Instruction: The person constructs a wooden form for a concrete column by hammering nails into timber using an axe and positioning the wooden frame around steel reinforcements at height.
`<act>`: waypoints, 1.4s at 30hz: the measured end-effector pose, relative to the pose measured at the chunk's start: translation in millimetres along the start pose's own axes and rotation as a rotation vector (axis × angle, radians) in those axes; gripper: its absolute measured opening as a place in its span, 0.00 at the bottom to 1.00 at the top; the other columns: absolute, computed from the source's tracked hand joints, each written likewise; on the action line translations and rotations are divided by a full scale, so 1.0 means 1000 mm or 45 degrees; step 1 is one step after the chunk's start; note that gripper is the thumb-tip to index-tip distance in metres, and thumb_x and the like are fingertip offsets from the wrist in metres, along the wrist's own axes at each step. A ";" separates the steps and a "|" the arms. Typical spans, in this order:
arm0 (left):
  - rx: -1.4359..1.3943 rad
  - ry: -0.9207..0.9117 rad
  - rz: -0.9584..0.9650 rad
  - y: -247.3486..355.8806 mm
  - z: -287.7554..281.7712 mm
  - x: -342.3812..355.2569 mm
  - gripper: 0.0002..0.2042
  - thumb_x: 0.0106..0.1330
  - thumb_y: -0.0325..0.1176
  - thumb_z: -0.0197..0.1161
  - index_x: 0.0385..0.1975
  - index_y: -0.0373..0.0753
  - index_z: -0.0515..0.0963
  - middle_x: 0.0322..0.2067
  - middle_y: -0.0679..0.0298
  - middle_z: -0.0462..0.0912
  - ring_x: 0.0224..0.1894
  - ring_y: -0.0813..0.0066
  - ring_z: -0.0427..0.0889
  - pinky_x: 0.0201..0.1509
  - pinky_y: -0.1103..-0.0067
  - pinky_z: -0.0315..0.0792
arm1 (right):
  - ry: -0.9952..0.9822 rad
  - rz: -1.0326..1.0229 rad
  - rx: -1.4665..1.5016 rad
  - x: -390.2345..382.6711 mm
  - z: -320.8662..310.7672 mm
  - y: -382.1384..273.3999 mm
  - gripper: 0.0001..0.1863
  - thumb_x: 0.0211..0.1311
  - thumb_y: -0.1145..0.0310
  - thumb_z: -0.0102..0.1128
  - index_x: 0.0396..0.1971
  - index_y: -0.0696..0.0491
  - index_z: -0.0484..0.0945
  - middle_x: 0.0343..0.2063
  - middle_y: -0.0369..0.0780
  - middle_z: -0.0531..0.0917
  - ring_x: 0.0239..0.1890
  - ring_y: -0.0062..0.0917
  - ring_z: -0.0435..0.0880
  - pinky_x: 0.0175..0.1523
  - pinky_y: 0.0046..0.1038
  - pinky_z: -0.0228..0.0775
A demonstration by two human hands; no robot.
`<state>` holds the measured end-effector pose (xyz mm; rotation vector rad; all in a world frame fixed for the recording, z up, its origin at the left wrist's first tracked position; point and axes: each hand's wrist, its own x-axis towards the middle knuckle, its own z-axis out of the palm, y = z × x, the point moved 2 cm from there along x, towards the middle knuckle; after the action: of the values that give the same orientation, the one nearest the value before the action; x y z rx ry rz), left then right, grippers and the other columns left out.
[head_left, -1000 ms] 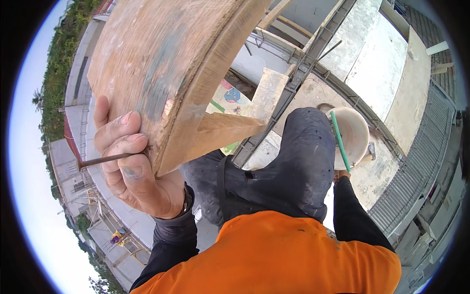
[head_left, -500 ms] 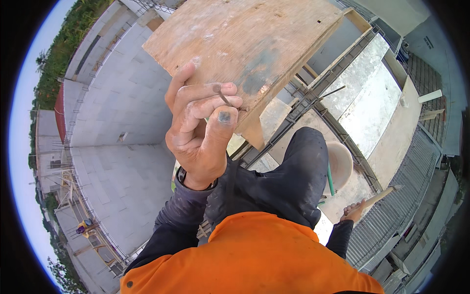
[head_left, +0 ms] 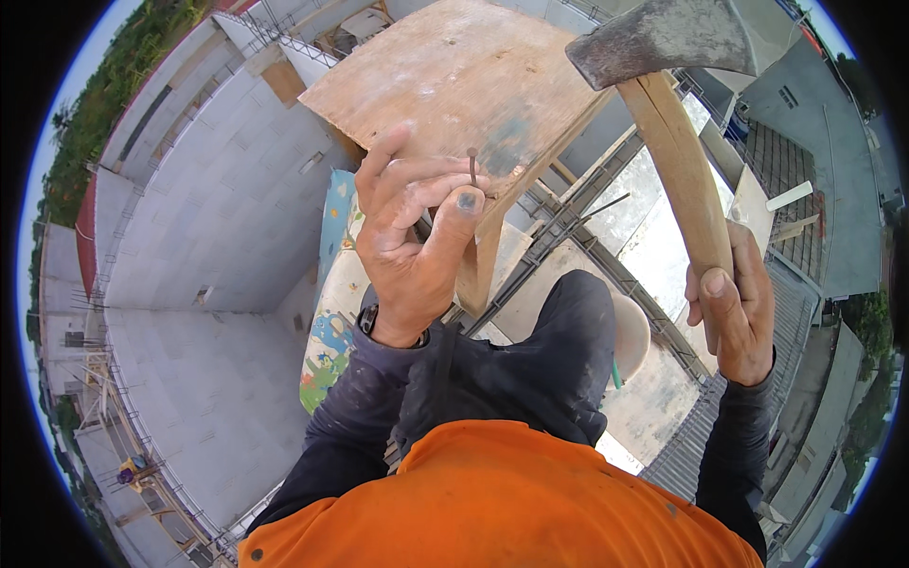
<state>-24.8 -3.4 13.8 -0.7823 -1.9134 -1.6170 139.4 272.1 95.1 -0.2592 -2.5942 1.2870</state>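
Note:
Between the thumb and fingers of my left hand [head_left: 417,232] a nail [head_left: 472,163] stands with its head up, at the near edge of a wooden board [head_left: 426,85]. The nail's point is hidden by my fingertips. My right hand [head_left: 739,308] is closed round the wooden handle [head_left: 682,170] of a hatchet. The dark metal hatchet head [head_left: 663,45] is raised at the upper right, above and to the right of the board and apart from the nail. A grey-blue smear marks the board near the nail.
A pale bucket [head_left: 632,341] stands beside my knee. Steel rebar [head_left: 559,218] runs past flat panels [head_left: 653,208] on the right. On the left, a grey block wall [head_left: 218,189] drops to a lower level, and a patterned sheet [head_left: 331,312] lies below my left arm.
My right hand has swung up from low at the right, bringing the hatchet head into view. My left hand still pinches the nail at the board; the view has shifted a little.

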 end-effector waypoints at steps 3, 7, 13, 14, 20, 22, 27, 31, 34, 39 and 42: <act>0.036 -0.015 -0.002 0.001 0.002 0.002 0.07 0.71 0.34 0.67 0.36 0.40 0.89 0.42 0.65 0.88 0.71 0.57 0.66 0.74 0.60 0.59 | -0.190 -0.064 -0.162 0.007 -0.003 -0.032 0.41 0.75 0.38 0.54 0.72 0.58 0.68 0.53 0.53 0.83 0.52 0.39 0.85 0.60 0.33 0.74; 0.025 -0.031 0.009 0.004 0.003 0.003 0.07 0.71 0.34 0.67 0.37 0.40 0.90 0.43 0.65 0.88 0.71 0.57 0.66 0.74 0.61 0.60 | -0.383 -0.116 -0.343 0.011 -0.013 -0.063 0.40 0.76 0.41 0.53 0.75 0.55 0.66 0.61 0.55 0.81 0.61 0.46 0.83 0.68 0.35 0.69; 0.064 -0.010 0.027 0.006 -0.002 -0.003 0.07 0.71 0.34 0.67 0.37 0.40 0.90 0.44 0.64 0.89 0.72 0.57 0.66 0.73 0.61 0.61 | -0.259 -0.231 -0.449 0.008 -0.026 -0.086 0.42 0.74 0.36 0.52 0.75 0.53 0.67 0.56 0.52 0.84 0.47 0.38 0.87 0.61 0.33 0.74; 0.056 -0.003 0.023 0.007 -0.001 -0.003 0.07 0.71 0.34 0.67 0.37 0.40 0.90 0.44 0.64 0.89 0.72 0.57 0.66 0.74 0.61 0.61 | -0.189 -0.249 -0.456 0.007 -0.029 -0.089 0.43 0.73 0.34 0.51 0.74 0.53 0.68 0.54 0.52 0.85 0.43 0.35 0.88 0.60 0.33 0.76; 0.078 0.029 0.045 0.013 0.000 -0.004 0.03 0.66 0.32 0.71 0.35 0.45 0.90 0.44 0.71 0.90 0.69 0.62 0.70 0.73 0.63 0.56 | -0.273 -0.226 -0.576 0.008 -0.038 -0.095 0.46 0.71 0.30 0.50 0.74 0.53 0.68 0.53 0.52 0.85 0.40 0.32 0.87 0.56 0.35 0.78; 0.099 0.023 0.028 0.014 -0.001 -0.008 0.03 0.66 0.32 0.71 0.35 0.45 0.90 0.44 0.71 0.90 0.69 0.62 0.70 0.73 0.63 0.56 | -0.299 -0.256 -0.606 0.006 -0.040 -0.097 0.45 0.72 0.31 0.50 0.74 0.53 0.69 0.54 0.53 0.85 0.41 0.32 0.87 0.57 0.35 0.78; 0.064 0.044 0.045 0.012 0.000 -0.010 0.03 0.66 0.32 0.71 0.36 0.46 0.90 0.44 0.72 0.90 0.69 0.62 0.69 0.73 0.64 0.56 | 0.085 -0.425 -0.538 -0.003 -0.052 -0.100 0.45 0.71 0.32 0.52 0.75 0.53 0.67 0.46 0.48 0.86 0.36 0.25 0.87 0.48 0.29 0.79; 0.077 0.035 0.053 0.016 -0.002 -0.011 0.03 0.66 0.31 0.71 0.36 0.46 0.90 0.44 0.72 0.90 0.69 0.62 0.69 0.73 0.64 0.56 | 0.080 -0.459 -0.540 0.000 -0.042 -0.087 0.45 0.71 0.33 0.52 0.76 0.52 0.64 0.40 0.46 0.87 0.34 0.26 0.87 0.45 0.28 0.82; 0.066 0.018 0.070 0.018 0.000 -0.013 0.03 0.67 0.31 0.70 0.36 0.45 0.90 0.44 0.71 0.90 0.69 0.63 0.68 0.73 0.64 0.56 | -0.289 -0.415 -0.602 0.008 -0.031 -0.090 0.38 0.75 0.42 0.56 0.74 0.54 0.67 0.41 0.46 0.86 0.37 0.32 0.88 0.51 0.34 0.80; 0.066 -0.019 0.051 0.022 0.000 -0.013 0.07 0.71 0.33 0.67 0.37 0.41 0.90 0.42 0.66 0.89 0.70 0.59 0.67 0.74 0.62 0.59 | -0.173 -0.177 -0.119 0.030 0.015 -0.077 0.30 0.64 0.51 0.74 0.55 0.61 0.80 0.30 0.41 0.85 0.33 0.23 0.83 0.43 0.27 0.77; 0.072 -0.031 0.034 0.027 0.000 -0.014 0.07 0.72 0.33 0.66 0.37 0.40 0.90 0.42 0.66 0.88 0.70 0.59 0.67 0.74 0.62 0.59 | -0.051 0.023 0.090 0.038 0.075 -0.035 0.28 0.61 0.52 0.77 0.46 0.63 0.83 0.27 0.38 0.83 0.31 0.21 0.82 0.39 0.26 0.76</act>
<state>4.3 -1.6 22.4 -0.8048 -1.9488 -1.5379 80.1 204.4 83.8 -0.2474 -2.5792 1.4007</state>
